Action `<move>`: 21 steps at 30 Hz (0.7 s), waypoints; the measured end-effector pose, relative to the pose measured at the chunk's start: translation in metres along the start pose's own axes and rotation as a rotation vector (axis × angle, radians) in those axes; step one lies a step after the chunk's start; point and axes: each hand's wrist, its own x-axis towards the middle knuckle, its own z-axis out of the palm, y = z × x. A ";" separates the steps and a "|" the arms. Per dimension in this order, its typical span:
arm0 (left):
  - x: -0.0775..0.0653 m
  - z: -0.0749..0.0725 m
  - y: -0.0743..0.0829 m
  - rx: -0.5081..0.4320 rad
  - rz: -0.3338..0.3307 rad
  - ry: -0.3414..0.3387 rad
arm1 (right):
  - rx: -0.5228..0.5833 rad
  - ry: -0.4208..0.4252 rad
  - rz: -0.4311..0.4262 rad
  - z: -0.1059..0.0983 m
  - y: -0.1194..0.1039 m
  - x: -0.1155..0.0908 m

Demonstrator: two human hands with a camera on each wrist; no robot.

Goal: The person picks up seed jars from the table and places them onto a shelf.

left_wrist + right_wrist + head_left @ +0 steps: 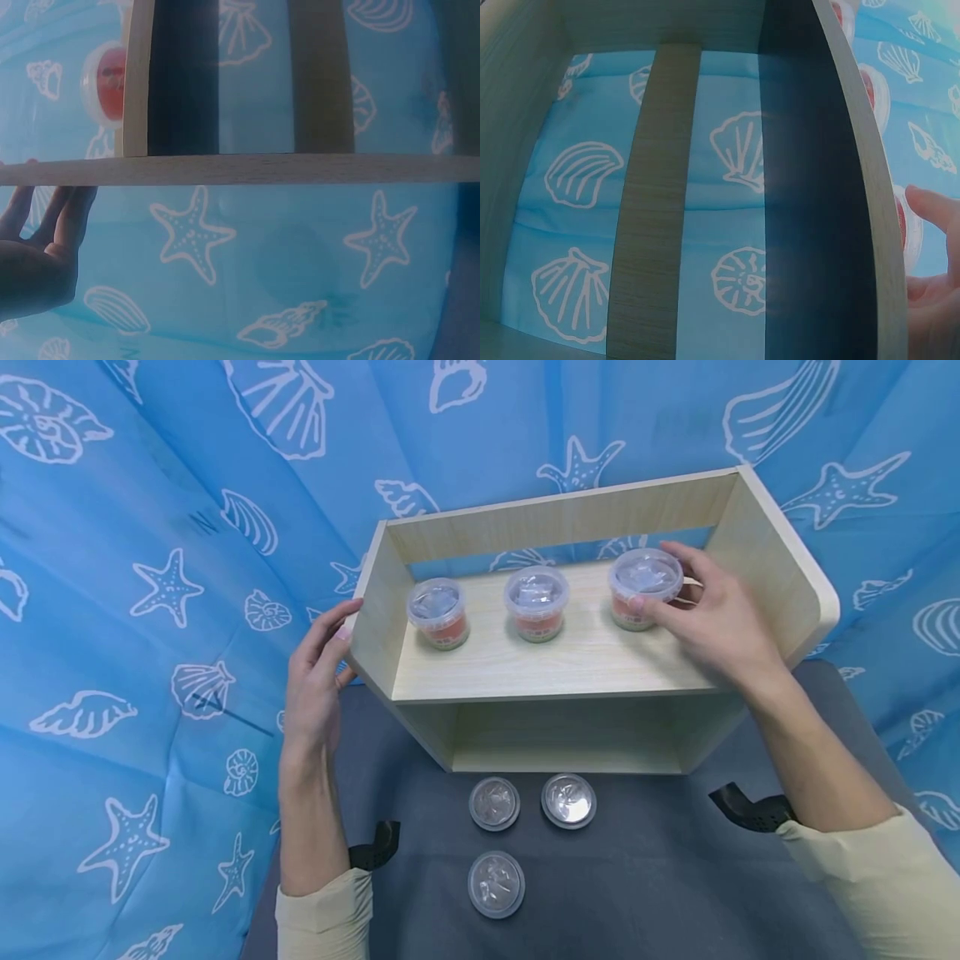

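A pale wooden two-tier shelf stands on the dark cloth. Three clear plastic tubs with lids and reddish sides stand along its upper board: a left tub, a middle tub and a right tub. My right hand grips the right tub, thumb at the front and fingers round the far side; in the right wrist view this hand shows only partly. My left hand holds the shelf's left side panel near its front edge. Its fingers lie against the outer face in the left wrist view.
Before the shelf, three similar round tubs sit on the dark cloth: a back-left tub, a back-right tub and a front tub. A blue curtain with white shell prints hangs behind and to the left.
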 end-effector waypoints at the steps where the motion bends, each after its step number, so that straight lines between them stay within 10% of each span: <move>1: 0.000 0.000 0.000 0.000 0.001 0.001 | 0.003 -0.003 0.002 0.000 0.000 0.000; 21: -0.002 0.000 0.000 0.031 0.052 -0.025 | 0.046 -0.021 -0.023 -0.002 -0.003 -0.001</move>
